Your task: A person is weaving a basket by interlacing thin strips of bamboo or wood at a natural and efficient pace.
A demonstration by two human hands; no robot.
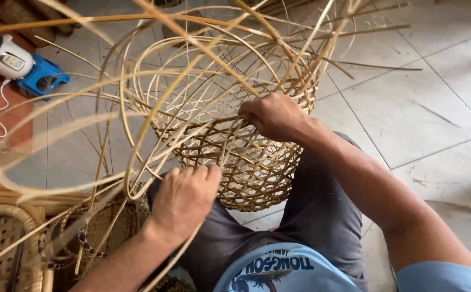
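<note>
The work in hand looks like the weaving of the side wall of an open-lattice cane basket (246, 162), which rests between the person's knees at the centre of the view, its mouth tipped toward twelve o'clock. The right hand (276, 116), at about one o'clock from the basket's middle, has its fingers curled narrow on the rim, pinching a cane strip (192, 103) where it meets the weave. The left hand (184, 200), at about seven o'clock, is closed around a bundle of loose strips — holding them back from the body. Judging from this, the next move calls for threading the pinched strip over and under its neighbours while the bundle is kept taut. The basket is pale yellow-brown, its lower part a finished hexagonal mesh, its upper part long unwoven strands arching outward — well over the tiled floor (435, 108).
</note>
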